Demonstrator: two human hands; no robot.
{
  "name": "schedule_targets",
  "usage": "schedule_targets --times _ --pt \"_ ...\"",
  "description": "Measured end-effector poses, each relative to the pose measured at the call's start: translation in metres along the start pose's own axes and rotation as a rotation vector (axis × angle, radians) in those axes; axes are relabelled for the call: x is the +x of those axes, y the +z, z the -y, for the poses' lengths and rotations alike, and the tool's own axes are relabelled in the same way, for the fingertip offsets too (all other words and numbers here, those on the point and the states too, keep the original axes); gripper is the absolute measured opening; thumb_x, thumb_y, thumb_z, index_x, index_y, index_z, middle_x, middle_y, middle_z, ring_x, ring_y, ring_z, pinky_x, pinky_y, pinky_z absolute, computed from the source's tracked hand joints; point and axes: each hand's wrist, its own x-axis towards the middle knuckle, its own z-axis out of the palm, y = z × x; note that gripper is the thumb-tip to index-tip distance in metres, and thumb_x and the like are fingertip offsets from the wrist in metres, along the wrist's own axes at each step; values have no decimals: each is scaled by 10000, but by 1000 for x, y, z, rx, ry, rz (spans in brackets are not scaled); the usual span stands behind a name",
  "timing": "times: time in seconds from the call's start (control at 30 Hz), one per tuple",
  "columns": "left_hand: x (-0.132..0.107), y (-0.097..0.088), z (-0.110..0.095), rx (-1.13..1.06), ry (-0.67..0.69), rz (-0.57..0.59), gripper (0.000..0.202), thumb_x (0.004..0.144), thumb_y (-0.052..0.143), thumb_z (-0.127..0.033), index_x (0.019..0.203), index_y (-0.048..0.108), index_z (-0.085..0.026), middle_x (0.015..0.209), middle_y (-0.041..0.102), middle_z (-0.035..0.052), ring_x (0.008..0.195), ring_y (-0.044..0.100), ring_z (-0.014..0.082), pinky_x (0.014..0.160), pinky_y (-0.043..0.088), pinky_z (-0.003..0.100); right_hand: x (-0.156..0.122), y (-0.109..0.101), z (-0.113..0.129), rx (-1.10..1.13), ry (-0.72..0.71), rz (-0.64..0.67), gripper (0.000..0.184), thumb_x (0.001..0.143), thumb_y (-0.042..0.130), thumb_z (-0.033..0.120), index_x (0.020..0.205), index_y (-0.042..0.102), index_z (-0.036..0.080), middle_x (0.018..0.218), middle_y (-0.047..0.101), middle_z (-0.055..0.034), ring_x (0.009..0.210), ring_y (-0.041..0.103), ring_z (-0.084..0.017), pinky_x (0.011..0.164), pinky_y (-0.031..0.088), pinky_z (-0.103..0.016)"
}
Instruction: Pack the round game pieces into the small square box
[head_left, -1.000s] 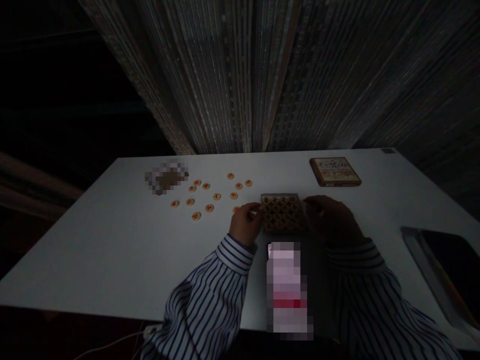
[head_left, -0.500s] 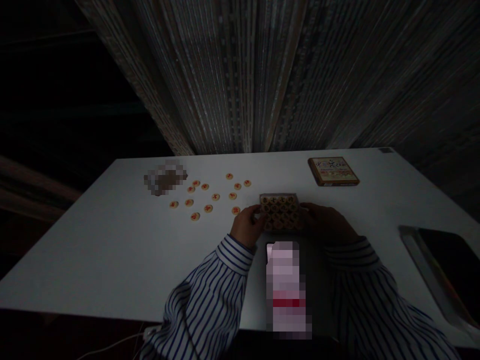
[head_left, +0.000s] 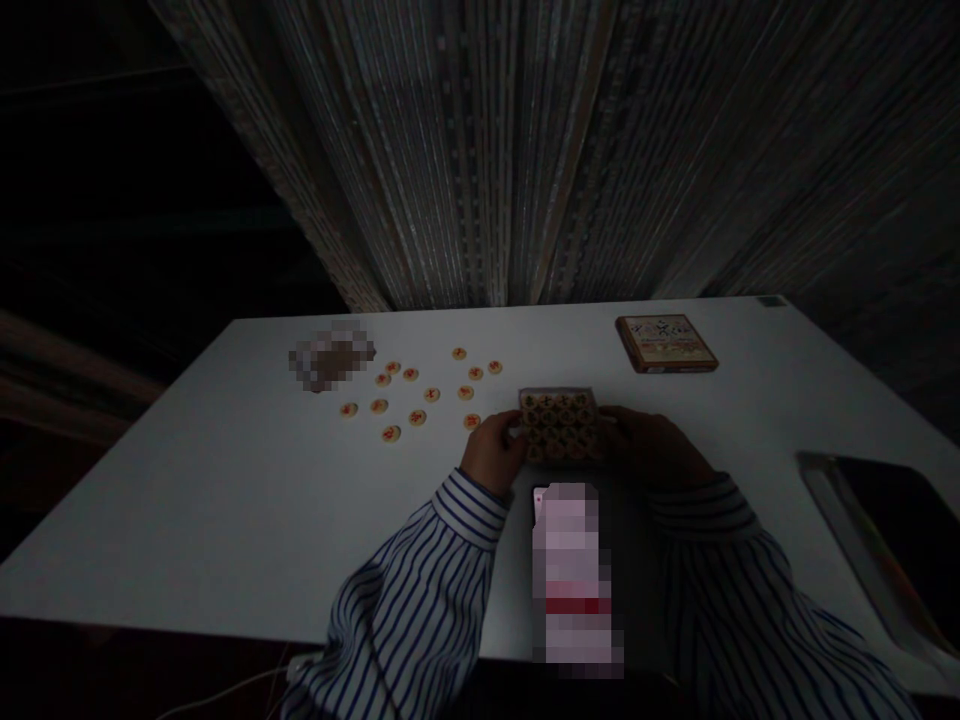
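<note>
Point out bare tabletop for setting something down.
Free: near left of the white table, bordered by the left sleeve and scattered xiangqi pieces; also the patch between the printed box and dark object. Crowded: among those pieces, and the middle, where the left hand and right hand flank the filled case.

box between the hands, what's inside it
The box holds round pieces set in rows, with dark characters on the back ones; the front ones are too dim to read. Anything beneath these pieces is covered from view.
</note>
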Motion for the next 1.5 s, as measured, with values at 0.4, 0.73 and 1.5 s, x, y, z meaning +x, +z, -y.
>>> schedule_targets --times 0.4,0.73,1.5 --pt "-1 0 1 9 6 -9 358 686 571 -92 1040 612 -130 918 663 77 655 593 125 668 508 279 -1 1 0 -4 -48 -39 383 854 338 340 1083 613 202 910 702 -79 837 647 -218 700 482 -323" --pt "-1 0 0 -21 29 -110 258 717 593 -159 972 633 -141 868 668 60 611 573 105 640 497 260 2 -2 -1 26 66 -222 308 831 384 354 954 618 196 783 704 -73 706 651 -217 564 435 -287" --pt "-27 -59 27 -109 56 -347 187 747 545 -266 822 659 -138 698 636 25 553 509 90 538 415 199 4 -15 32 372 -201 -378 259 783 445 384 750 603 181 680 670 -45 617 602 -164 575 436 -268"
